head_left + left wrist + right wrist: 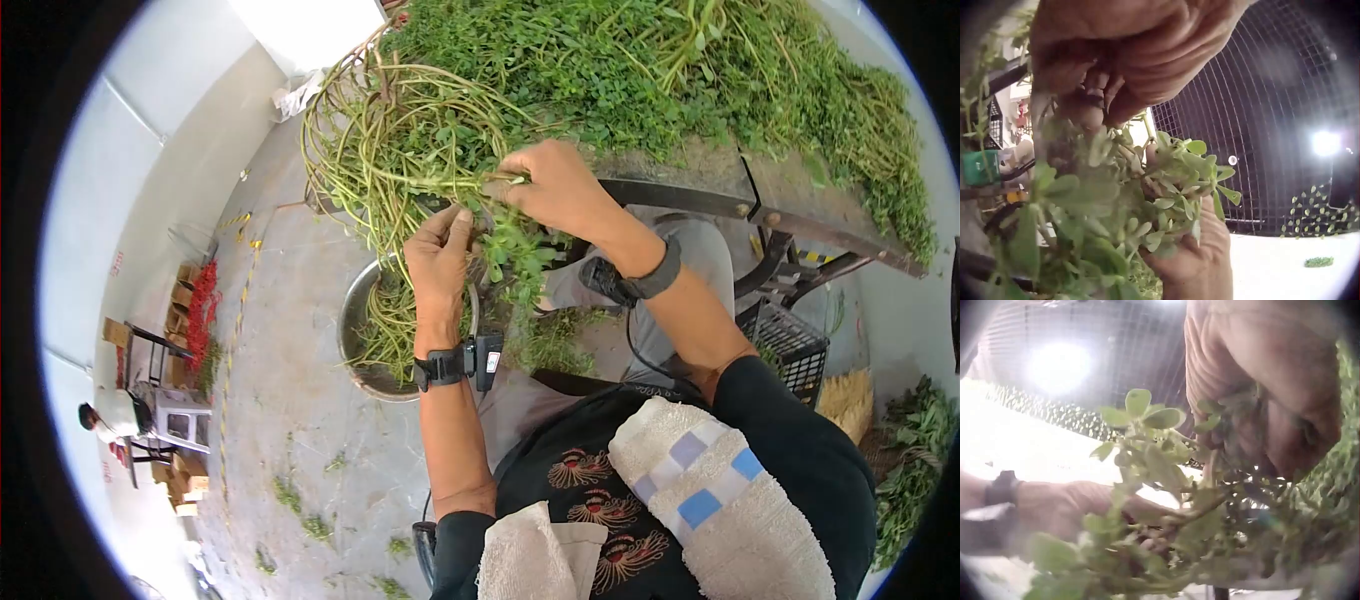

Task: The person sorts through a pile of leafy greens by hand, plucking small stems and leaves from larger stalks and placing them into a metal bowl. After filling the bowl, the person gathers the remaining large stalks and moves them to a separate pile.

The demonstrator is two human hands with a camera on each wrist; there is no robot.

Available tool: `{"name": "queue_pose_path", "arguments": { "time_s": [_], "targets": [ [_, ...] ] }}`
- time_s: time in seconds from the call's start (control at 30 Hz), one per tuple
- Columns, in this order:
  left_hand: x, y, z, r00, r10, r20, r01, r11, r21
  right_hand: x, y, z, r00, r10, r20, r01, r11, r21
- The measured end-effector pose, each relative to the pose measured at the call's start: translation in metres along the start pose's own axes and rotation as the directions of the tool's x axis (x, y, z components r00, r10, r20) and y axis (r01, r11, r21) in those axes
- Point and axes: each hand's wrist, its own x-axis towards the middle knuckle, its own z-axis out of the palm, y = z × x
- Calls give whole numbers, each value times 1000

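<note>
Long greenish-brown stems with small spoon-shaped leaves, which look like purslane [512,258], hang between my two hands. My left hand [438,255] is upright over a metal bowl [350,335], thumb and fingertips pinching the stems. To its upper right, at the table's edge, my right hand [555,185] has its fingers curled and pinches a stem end. In the left wrist view, leaves [1179,181] partly cover both hands. The right wrist view shows a leafy tip [1141,415] below the right-hand fingers. A tangle of long bare stems [400,130] drapes over the table's left end.
A thick heap of greens [600,70] covers the table, whose dark metal edge [680,197] runs before me. Stems lie in the bowl. A black crate [785,345] stands at right. Scattered greens [290,500] lie on the floor. Another person [110,412] is far left.
</note>
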Motion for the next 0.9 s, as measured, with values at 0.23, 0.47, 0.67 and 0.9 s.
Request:
{"name": "queue_pose_path", "arguments": {
  "time_s": [0.23, 0.47, 0.67, 0.9],
  "targets": [
    [-6, 4, -10, 982, -191, -8, 181, 941, -287, -21, 11, 26, 939, 236, 252, -334, 805, 490],
    [-12, -14, -7, 996, -72, -60, 55, 967, -248, -35, 6, 43, 991, 90, 96, -113, 955, 273],
    [-18, -12, -27, 994, -36, -99, -26, 830, -557, -30, 8, -3, 889, 379, 255, -345, 191, 919],
    [-43, 5, -53, 1000, -13, 3, 13, 980, -200, -34, -5, -20, 983, 85, 161, -175, 197, 965]
  ]
}}
